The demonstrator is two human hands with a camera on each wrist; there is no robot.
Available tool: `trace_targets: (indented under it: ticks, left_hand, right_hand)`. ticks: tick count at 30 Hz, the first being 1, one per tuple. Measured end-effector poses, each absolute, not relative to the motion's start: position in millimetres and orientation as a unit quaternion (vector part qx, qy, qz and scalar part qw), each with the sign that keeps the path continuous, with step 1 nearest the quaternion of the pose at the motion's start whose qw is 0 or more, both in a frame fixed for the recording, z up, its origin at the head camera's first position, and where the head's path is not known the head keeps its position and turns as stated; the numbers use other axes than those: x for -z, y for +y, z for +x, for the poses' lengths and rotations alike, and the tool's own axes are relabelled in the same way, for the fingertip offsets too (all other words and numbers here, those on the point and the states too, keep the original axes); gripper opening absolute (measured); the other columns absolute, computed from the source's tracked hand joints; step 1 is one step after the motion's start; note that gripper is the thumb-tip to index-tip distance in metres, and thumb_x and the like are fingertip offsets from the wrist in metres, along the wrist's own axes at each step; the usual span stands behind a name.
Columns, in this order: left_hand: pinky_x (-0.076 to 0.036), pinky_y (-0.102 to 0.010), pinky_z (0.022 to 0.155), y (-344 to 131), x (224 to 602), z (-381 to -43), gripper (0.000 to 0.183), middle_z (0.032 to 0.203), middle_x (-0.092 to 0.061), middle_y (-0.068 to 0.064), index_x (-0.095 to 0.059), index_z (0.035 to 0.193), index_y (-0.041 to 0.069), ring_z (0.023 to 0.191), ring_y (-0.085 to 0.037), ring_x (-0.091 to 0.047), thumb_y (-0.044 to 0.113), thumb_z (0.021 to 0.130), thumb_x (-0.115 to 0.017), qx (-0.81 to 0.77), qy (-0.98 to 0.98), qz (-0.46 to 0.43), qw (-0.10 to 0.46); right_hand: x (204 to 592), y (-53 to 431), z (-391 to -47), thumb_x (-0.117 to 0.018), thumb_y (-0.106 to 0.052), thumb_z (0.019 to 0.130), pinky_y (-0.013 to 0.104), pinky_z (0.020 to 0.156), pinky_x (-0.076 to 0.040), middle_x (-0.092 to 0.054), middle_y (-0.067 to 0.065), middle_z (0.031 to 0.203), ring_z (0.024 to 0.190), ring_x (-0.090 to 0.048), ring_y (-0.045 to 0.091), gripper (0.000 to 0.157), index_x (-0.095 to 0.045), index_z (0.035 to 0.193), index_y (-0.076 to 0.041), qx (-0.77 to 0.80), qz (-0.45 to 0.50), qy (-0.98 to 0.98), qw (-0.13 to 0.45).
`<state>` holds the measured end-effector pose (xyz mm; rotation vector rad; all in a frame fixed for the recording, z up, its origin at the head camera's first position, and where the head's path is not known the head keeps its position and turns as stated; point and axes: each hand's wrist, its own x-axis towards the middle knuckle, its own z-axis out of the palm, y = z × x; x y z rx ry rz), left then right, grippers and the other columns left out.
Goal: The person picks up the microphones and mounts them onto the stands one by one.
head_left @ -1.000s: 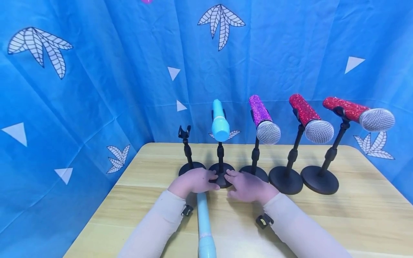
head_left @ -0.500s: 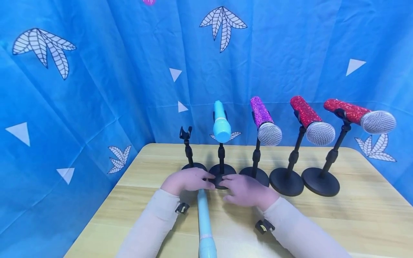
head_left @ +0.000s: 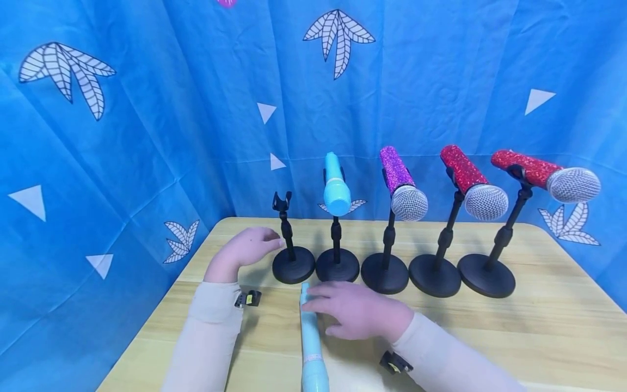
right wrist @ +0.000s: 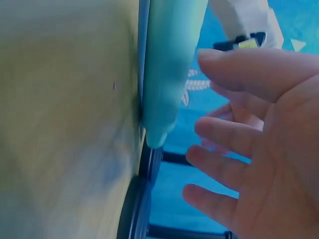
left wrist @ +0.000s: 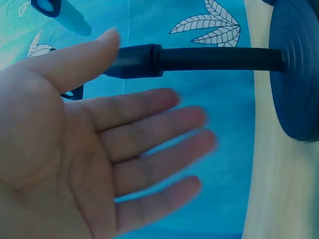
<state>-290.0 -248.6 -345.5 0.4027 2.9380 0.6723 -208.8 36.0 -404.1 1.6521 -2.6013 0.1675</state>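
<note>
My left hand (head_left: 249, 247) is beside the leftmost black microphone stand (head_left: 289, 239), its fingers spread near the pole. In the left wrist view the open palm faces the stand's pole (left wrist: 219, 59), and the thumb tip overlaps it; whether they touch I cannot tell. A light blue microphone (head_left: 312, 340) lies on the table, its head towards me. Over its far end hovers my right hand (head_left: 360, 309), fingers apart. The right wrist view has these fingers loosely bent, a small gap away from the blue microphone (right wrist: 172, 64).
To the right, a row of stands holds another light blue microphone (head_left: 336, 188), a purple one (head_left: 399, 179) and two red glittery ones (head_left: 465, 171). A blue patterned curtain (head_left: 196, 98) hangs behind the wooden table (head_left: 539, 332).
Both hands have left the base of the second stand from the left. My left hand went left to the leftmost stand; the right came nearer and left, over the lying microphone.
</note>
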Motion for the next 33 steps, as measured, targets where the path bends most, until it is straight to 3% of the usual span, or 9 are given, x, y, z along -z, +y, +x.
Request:
trace_targets:
  ticks: [4, 7, 12, 18, 23, 28, 33]
  left_hand:
    - [-0.044, -0.056, 0.103, -248, 348, -297, 0.062, 0.140, -0.058, -0.016, -0.054, 0.144, 0.005, 0.127, -0.037, -0.056, 0.051, 0.102, -0.052, -0.285, 0.951, 0.122, 0.007]
    - [-0.045, -0.055, 0.102, -244, 352, -301, 0.060, 0.141, -0.057, -0.016, -0.053, 0.144, 0.006, 0.127, -0.036, -0.056, 0.048, 0.102, -0.054, -0.323, 0.940, 0.109, -0.024]
    - [-0.047, -0.054, 0.099, -236, 357, -303, 0.041, 0.128, -0.066, -0.013, -0.064, 0.130, 0.008, 0.120, -0.033, -0.060, 0.038, 0.103, -0.058, -0.353, 0.927, 0.106, -0.065]
    - [-0.045, -0.053, 0.097, -229, 361, -305, 0.022, 0.112, -0.072, -0.006, -0.071, 0.114, 0.014, 0.111, -0.028, -0.062, 0.030, 0.101, -0.061, -0.390, 0.910, 0.097, -0.099]
    - [-0.045, -0.050, 0.093, -231, 359, -304, 0.020, 0.109, -0.073, -0.005, -0.072, 0.113, 0.014, 0.109, -0.027, -0.062, 0.026, 0.101, -0.062, -0.383, 0.912, 0.104, -0.099]
    - [-0.045, -0.049, 0.090, -237, 352, -300, 0.019, 0.110, -0.072, -0.005, -0.073, 0.112, 0.013, 0.110, -0.028, -0.061, 0.024, 0.100, -0.064, -0.363, 0.919, 0.128, -0.080]
    - [-0.045, -0.054, 0.096, -242, 346, -293, 0.013, 0.107, -0.072, -0.005, -0.076, 0.103, 0.014, 0.114, -0.030, -0.060, 0.021, 0.099, -0.066, -0.369, 0.916, 0.150, -0.037]
  right_hand:
    - [407, 32, -202, -0.073, -0.022, 0.091, 0.041, 0.113, -0.037, -0.043, 0.003, 0.156, 0.143, -0.039, 0.028, 0.063, -0.052, 0.148, -0.033, -0.043, 0.565, -0.824, 0.007]
    - [409, 31, -199, -0.075, -0.018, 0.088, 0.043, 0.114, -0.035, -0.041, 0.004, 0.158, 0.145, -0.036, 0.030, 0.067, -0.051, 0.149, -0.034, -0.040, 0.573, -0.818, -0.002]
    - [412, 30, -197, -0.078, -0.016, 0.085, 0.043, 0.111, -0.038, -0.044, 0.003, 0.155, 0.142, -0.040, 0.031, 0.068, -0.055, 0.146, -0.034, -0.036, 0.581, -0.813, 0.019]
    - [414, 29, -199, -0.080, -0.011, 0.079, 0.031, 0.101, -0.045, -0.055, -0.002, 0.135, 0.122, -0.051, 0.018, 0.058, -0.068, 0.129, -0.037, -0.043, 0.588, -0.804, 0.080]
    - [415, 28, -200, -0.080, -0.010, 0.074, 0.031, 0.100, -0.045, -0.059, -0.005, 0.125, 0.118, -0.052, 0.017, 0.048, -0.074, 0.113, -0.038, -0.044, 0.588, -0.802, 0.099]
    - [415, 33, -202, -0.085, -0.027, 0.076, 0.032, 0.097, -0.047, -0.058, -0.012, 0.123, 0.118, -0.053, 0.014, 0.042, -0.069, 0.113, -0.039, -0.035, 0.567, -0.821, 0.052]
    - [406, 36, -205, -0.079, -0.018, 0.081, 0.024, 0.086, -0.048, -0.056, -0.016, 0.110, 0.102, -0.055, 0.006, 0.039, -0.059, 0.113, -0.032, -0.094, 0.558, -0.825, 0.018]
